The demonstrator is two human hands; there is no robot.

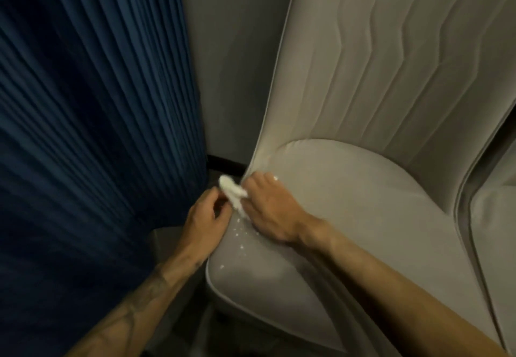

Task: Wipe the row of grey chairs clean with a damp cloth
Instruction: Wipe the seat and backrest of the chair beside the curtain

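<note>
A grey padded chair fills the right of the view, its quilted backrest rising above the seat cushion. A small white cloth is bunched at the seat's left edge, where seat and backrest meet. My right hand presses on the cloth, fingers curled over it. My left hand sits just left of the seat edge and pinches the cloth's lower part. White droplets or flecks dot the seat below the cloth.
A dark blue pleated curtain hangs close on the left. A grey wall stands behind the chair. A second grey chair touches the first at the right edge.
</note>
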